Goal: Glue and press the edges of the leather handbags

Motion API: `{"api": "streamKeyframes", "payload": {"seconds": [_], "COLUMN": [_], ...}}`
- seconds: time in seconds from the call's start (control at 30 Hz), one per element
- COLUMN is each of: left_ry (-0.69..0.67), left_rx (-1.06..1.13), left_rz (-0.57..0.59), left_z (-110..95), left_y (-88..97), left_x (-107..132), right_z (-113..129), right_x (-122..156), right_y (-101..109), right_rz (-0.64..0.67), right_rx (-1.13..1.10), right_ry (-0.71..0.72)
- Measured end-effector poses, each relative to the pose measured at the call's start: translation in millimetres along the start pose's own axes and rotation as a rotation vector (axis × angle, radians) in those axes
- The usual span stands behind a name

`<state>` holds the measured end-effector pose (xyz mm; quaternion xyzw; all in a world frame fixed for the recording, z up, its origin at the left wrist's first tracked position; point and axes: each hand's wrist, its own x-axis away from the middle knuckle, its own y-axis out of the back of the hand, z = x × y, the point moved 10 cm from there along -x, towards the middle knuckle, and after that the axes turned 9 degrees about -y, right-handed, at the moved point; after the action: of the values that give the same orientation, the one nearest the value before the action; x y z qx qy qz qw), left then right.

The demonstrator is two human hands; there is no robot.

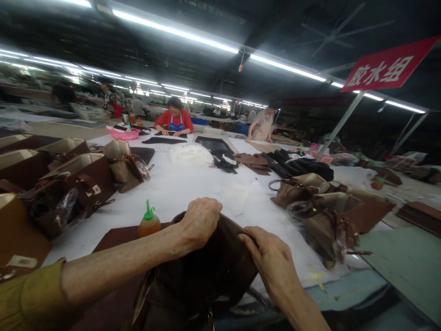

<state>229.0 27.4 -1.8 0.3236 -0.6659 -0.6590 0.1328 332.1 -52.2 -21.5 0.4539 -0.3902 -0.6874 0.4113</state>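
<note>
A dark brown handbag (220,271) stands in front of me at the near edge of the table, its mouth facing up and its inside in shadow. My left hand (201,220) is closed over the far rim of the bag, fingers curled out of sight. On the right, my right hand (270,253) pinches the bag's rim, thumb on one side and fingers on the other. Just beyond my left forearm stands a glue bottle (149,224) with a green nozzle and amber liquid. Under the bag lies a flat brown panel (113,236).
Several brown bags stand in a group at left (93,179) and more at right (327,216). A white bundle (191,155), dark leather pieces (282,163) and a pink basin (124,133) lie farther back. Two people (174,120) work across the white table.
</note>
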Motion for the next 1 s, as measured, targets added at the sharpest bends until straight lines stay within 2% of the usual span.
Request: {"api": "streamKeyframes", "payload": {"seconds": [0.2, 0.4, 0.6, 0.77, 0.87, 1.0], "left_ry": [0.001, 0.019, 0.092, 0.101, 0.104, 0.127], "left_rx": [-0.01, 0.001, -0.066, -0.085, 0.004, 0.204], "left_rz": [0.009, 0.07, -0.023, -0.081, -0.07, 0.0], "left_z": [-2.5, -1.0, 6.5, 10.2, 16.5, 26.0], "left_y": [1.8, -1.9, 11.4, 19.0, 12.6, -6.9], "left_x": [0.0, 3.0, 21.7, 18.1, 13.3, 12.9], "right_z": [26.6, 45.3, 32.9, 22.8, 15.9, 9.2], "right_x": [-16.4, -30.6, -32.4, -27.0, -25.9, -28.4], "right_y": [-7.6, -12.1, -8.0, -4.6, -4.8, -4.1], "right_rz": [0.017, 0.036, 0.035, 0.081, 0.089, 0.09], "right_rx": [0.198, 0.195, 0.2, 0.224, 0.209, 0.142], "right_ry": [-0.017, 0.004, -0.019, -0.033, -0.052, -0.045]}}
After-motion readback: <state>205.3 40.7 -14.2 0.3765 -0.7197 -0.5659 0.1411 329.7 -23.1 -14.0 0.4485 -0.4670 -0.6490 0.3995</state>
